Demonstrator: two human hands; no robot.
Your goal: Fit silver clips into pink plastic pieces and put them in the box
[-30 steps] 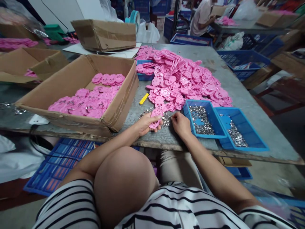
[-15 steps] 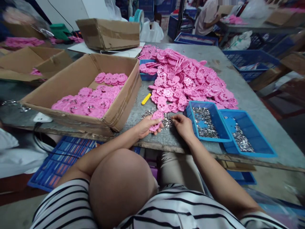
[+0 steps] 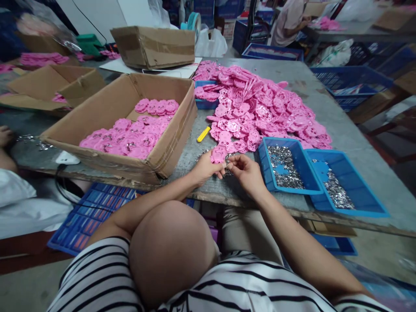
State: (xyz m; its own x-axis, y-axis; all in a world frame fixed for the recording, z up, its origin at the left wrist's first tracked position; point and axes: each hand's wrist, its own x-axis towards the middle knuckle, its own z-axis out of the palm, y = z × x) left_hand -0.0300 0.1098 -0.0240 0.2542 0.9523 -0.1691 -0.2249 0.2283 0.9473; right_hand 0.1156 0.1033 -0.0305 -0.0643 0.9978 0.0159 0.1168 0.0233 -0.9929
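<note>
My left hand is closed around a flat pink plastic piece with a scalloped edge, held just above the table near its front edge. Close to its lower right side, my right hand has thumb and fingers pinched together; whatever they hold is too small to make out. Small shiny metal parts lie on the table under and behind both hands, partly hidden by them. Beyond the hands spreads a large heap of similar pink pieces.
Right of my hands stand two blue trays of small metal parts. A cardboard box with stacked pink pieces is at left. A yellow-handled tool lies between box and heap. Another person's hand shows at far left.
My left hand has raised and turned the pink piece. My right hand has moved left, up to the piece. Another person's hand has appeared at the left edge.
</note>
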